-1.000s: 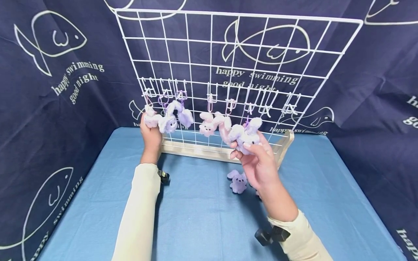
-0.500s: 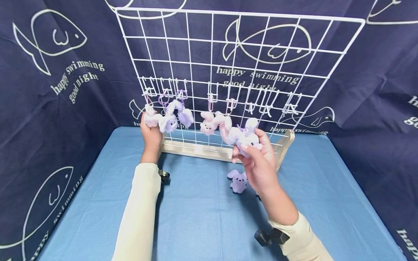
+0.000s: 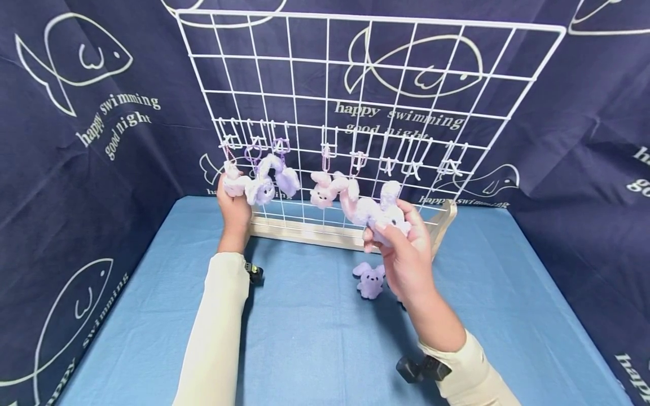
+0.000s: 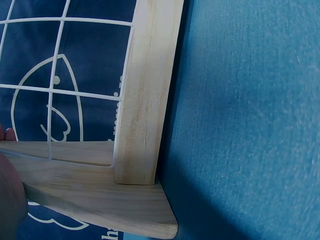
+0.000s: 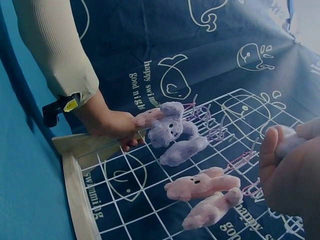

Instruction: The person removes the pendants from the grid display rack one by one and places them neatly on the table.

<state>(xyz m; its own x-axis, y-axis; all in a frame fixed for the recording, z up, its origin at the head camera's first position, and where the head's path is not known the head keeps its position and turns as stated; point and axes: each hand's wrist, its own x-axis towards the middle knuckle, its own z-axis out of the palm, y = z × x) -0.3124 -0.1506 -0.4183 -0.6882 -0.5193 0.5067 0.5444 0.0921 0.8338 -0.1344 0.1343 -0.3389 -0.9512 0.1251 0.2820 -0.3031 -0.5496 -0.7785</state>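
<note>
In the head view my right hand (image 3: 408,265) pinches a pale lilac plush bunny (image 3: 390,213) between thumb and fingers, in front of the rack's right half. The bunny's ring or chain is out of sight. In the right wrist view the same bunny (image 5: 286,139) is mostly covered by the hand. At the rack's left end my left hand (image 3: 236,217) grips the wooden stand (image 4: 90,185), partly behind a hanging pale pink bunny (image 3: 233,185). Lilac bunnies (image 3: 261,192) and pink bunnies (image 3: 321,194) hang from hooks on the white wire grid (image 3: 327,73).
A purple plush bunny (image 3: 370,281) lies on the blue tablecloth (image 3: 304,327) below my right hand; another item beside it is mostly hidden by the wrist. White hooks (image 3: 413,169) without plush stand on the grid's right side. Dark printed cloth (image 3: 91,186) surrounds the table.
My right hand has shifted slightly down and right with the lilac bunny. A purple strap seen above the bunny earlier no longer shows. My left hand stays in place.
</note>
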